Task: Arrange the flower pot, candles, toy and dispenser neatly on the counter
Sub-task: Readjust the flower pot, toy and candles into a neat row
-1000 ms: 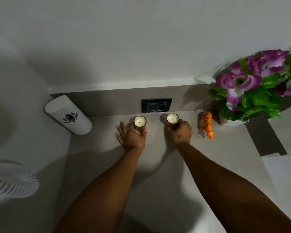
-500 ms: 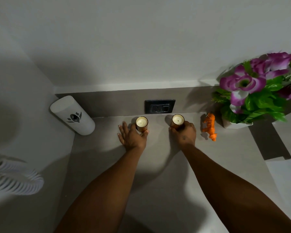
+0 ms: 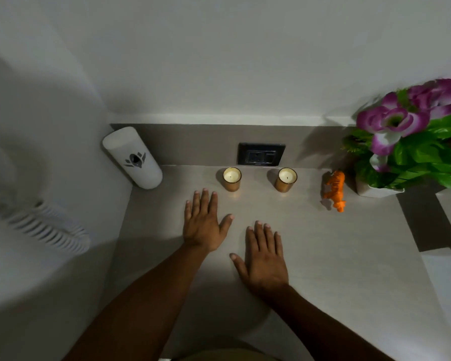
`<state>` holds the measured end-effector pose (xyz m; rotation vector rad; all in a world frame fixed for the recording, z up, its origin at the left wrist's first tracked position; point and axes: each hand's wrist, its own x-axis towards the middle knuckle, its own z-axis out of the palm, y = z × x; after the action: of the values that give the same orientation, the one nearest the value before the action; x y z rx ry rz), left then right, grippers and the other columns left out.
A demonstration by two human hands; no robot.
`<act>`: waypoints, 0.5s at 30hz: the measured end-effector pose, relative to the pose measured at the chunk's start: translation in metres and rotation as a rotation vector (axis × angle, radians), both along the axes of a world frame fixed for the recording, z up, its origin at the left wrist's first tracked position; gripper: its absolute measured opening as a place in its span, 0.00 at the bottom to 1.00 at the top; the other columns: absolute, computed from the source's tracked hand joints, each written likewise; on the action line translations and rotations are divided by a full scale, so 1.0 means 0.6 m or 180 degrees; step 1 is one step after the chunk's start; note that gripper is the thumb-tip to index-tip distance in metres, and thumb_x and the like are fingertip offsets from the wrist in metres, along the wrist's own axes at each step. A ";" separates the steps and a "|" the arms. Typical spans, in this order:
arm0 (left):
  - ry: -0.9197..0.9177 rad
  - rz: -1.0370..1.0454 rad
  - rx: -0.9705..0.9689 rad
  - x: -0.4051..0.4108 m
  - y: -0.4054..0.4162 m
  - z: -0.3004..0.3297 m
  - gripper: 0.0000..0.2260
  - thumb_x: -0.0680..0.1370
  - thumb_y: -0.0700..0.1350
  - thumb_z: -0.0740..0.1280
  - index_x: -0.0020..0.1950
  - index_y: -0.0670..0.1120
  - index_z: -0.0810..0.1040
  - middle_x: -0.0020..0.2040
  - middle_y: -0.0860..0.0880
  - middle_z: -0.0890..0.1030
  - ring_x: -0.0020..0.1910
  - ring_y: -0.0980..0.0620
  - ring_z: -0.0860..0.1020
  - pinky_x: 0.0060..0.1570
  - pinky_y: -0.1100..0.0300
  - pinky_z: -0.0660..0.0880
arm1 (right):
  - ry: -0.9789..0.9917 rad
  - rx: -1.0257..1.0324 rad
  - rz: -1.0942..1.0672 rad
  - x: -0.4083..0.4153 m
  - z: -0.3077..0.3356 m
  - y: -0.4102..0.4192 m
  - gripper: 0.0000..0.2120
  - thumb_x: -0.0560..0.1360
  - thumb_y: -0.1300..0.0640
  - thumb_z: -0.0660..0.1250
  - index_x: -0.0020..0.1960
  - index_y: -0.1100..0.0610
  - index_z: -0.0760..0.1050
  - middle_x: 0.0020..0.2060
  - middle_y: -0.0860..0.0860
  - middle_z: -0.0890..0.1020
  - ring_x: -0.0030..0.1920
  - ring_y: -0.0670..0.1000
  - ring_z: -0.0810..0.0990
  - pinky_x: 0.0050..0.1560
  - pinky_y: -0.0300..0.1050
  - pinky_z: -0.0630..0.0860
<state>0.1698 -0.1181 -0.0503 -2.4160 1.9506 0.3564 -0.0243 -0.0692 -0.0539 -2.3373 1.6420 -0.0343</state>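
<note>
Left hand (image 3: 203, 225): grip fully open, holding nothing, fingers extended and slightly spread with the thumb angled out to the right; palm down over the surface (image 3: 349, 256), fingertips pointing toward the back wall, just short of the left candle (image 3: 232, 179). Whether the palm touches the surface cannot be told. The forearm runs back and down to the lower left of the view. Right hand (image 3: 264, 259): grip likewise open and empty, fingers straight and close together, thumb out to the left; it lies palm down, nearer the viewer than the left hand, well apart from every object. Its forearm leaves the view at lower right.

Objects along the back of the surface, left to right: white dispenser (image 3: 132, 158), standing in the left corner; 2 gold-coloured candles, left candle and right candle (image 3: 286, 179), both upright, apart from each other, below a dark wall socket (image 3: 261, 154); orange toy (image 3: 335, 186), standing just beside the flower pot (image 3: 378, 190), a white pot carrying purple flowers and green leaves at the far right.
</note>
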 end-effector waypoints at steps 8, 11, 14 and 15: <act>-0.0998 0.0030 -0.1257 0.083 -0.026 0.104 0.49 0.71 0.60 0.70 0.82 0.42 0.48 0.82 0.38 0.46 0.80 0.35 0.42 0.77 0.36 0.38 | 0.0083 -0.0067 0.0110 -0.004 0.007 -0.001 0.41 0.78 0.28 0.42 0.81 0.53 0.52 0.81 0.55 0.51 0.80 0.58 0.44 0.79 0.59 0.43; -0.1210 0.0533 -0.1652 0.137 -0.041 0.158 0.50 0.68 0.46 0.74 0.81 0.40 0.46 0.82 0.36 0.47 0.80 0.33 0.46 0.77 0.36 0.40 | 0.0067 -0.0051 0.0109 -0.004 0.015 -0.002 0.42 0.77 0.27 0.39 0.81 0.53 0.50 0.81 0.55 0.50 0.80 0.57 0.44 0.79 0.57 0.41; -0.1422 0.0792 -0.1950 0.181 -0.053 0.189 0.33 0.78 0.39 0.64 0.81 0.40 0.54 0.80 0.35 0.57 0.79 0.32 0.56 0.76 0.35 0.49 | 0.0035 -0.0128 0.0086 -0.004 0.019 0.000 0.42 0.77 0.27 0.41 0.81 0.54 0.55 0.80 0.56 0.55 0.80 0.58 0.48 0.79 0.58 0.44; -0.1389 0.0858 -0.1999 0.196 -0.055 0.195 0.29 0.80 0.38 0.60 0.80 0.40 0.55 0.80 0.35 0.59 0.78 0.32 0.58 0.76 0.35 0.51 | 0.0017 -0.0148 0.0084 -0.005 0.019 0.001 0.42 0.77 0.28 0.42 0.80 0.54 0.56 0.80 0.56 0.56 0.80 0.58 0.49 0.79 0.58 0.45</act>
<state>0.2872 -0.1511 0.0669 -2.7721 1.7105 -0.8423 -0.0270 -0.0688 -0.0422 -2.3949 1.6295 -0.0615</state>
